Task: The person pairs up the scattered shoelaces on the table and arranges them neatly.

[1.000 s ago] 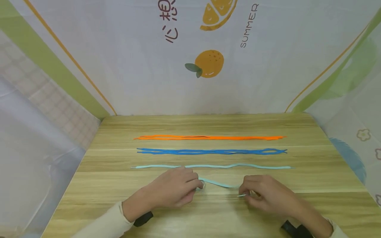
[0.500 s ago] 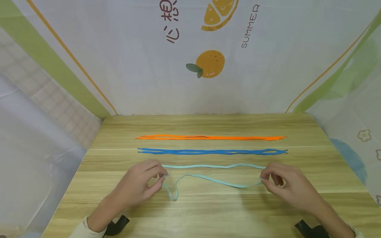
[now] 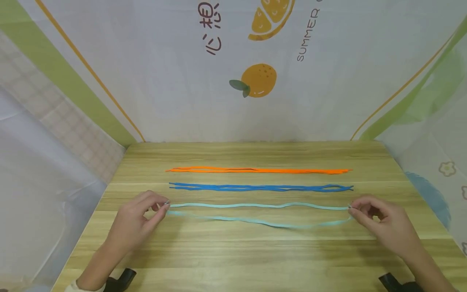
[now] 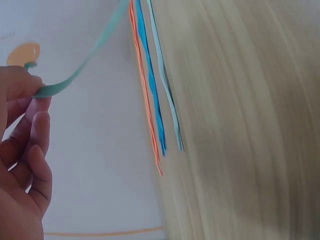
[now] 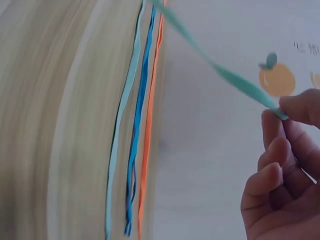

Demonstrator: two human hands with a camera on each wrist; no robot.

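A mint-green shoelace (image 3: 262,222) hangs between both hands, sagging in the middle and slightly blurred at its ends. My left hand (image 3: 135,221) pinches one end between thumb and forefinger. The other end is pinched the same way by my right hand (image 3: 388,225). Both wrist views show the held ends raised above the table. Just beyond, a second mint-green shoelace (image 3: 240,205) lies stretched sideways on the wood, its ends near the fingertips in the head view. Farther back lie a pair of blue shoelaces (image 3: 233,187) and a bundle of orange shoelaces (image 3: 292,171), roughly parallel to it.
The wood-grain table (image 3: 255,259) extends toward the front below the laces. Behind it hangs a white cloth (image 3: 182,109) printed with oranges and lettering. More cloth drapes at both sides. A black strap piece (image 3: 125,278) shows beneath the left wrist.
Both hands have moved apart, left hand leftward and right hand rightward, drawing the bunched shoelace out between them. The laces on the table have stayed put.
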